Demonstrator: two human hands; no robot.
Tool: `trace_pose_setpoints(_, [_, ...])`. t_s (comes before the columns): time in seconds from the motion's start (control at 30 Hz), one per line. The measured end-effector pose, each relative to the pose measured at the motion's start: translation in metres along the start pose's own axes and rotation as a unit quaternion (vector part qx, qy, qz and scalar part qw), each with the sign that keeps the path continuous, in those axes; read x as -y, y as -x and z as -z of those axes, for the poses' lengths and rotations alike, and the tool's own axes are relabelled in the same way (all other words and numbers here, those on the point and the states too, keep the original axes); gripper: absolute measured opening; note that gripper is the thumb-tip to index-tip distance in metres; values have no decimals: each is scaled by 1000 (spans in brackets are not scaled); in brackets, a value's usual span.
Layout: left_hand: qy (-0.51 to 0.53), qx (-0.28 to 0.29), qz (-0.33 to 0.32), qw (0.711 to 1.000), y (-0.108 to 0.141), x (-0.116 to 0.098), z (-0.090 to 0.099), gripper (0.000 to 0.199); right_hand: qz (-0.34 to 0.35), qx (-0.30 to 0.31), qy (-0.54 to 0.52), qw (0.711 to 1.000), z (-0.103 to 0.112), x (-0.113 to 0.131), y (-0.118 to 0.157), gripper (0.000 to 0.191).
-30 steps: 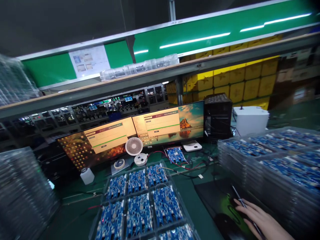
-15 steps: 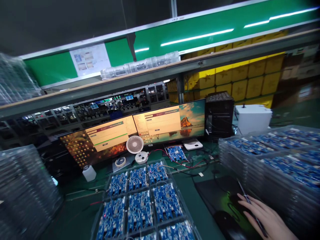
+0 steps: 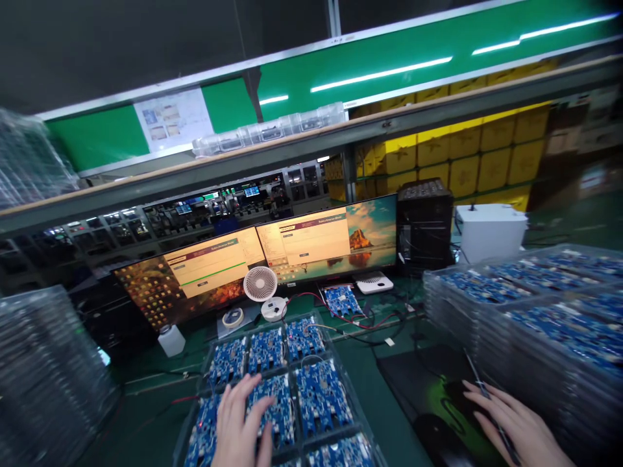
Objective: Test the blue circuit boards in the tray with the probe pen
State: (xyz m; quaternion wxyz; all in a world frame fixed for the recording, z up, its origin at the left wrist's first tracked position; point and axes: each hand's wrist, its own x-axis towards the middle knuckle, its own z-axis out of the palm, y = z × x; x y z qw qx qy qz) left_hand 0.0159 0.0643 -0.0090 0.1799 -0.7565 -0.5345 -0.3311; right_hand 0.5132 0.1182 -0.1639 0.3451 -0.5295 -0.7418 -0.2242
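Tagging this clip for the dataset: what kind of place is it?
Likely an electronics factory test bench. Clear plastic trays of blue circuit boards under the left hand, stacked board-filled trays beside the right hand, and two monitors showing program windows.

Change logged: our left hand (image 3: 242, 425) entered the view from below and spread its fingers (image 3: 249, 388) over the blue circuit boards (image 3: 272, 415) in the clear tray (image 3: 341, 363). We also noted the right monitor's (image 3: 331, 237) progress bar had vanished.
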Motion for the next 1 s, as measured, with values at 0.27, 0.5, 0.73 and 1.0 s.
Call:
trace_pose_setpoints(0.27, [78, 116, 19, 990, -53, 2, -11, 25, -1, -5, 6, 1000, 6, 3, -3, 28])
trace_pose_setpoints(0.5, [143, 194, 53, 969, -89, 4, -48, 30, -22, -2, 4, 1000, 6, 3, -4, 30])
trace_pose_setpoints(0.73, [155, 287, 141, 935, -113, 21, -120, 40, -43, 7, -11, 999, 4, 2, 0, 30])
trace_pose_setpoints(1.0, [144, 291, 170, 930, -120, 28, -196, 41, -92, 15, -29, 995, -2, -2, 5, 29])
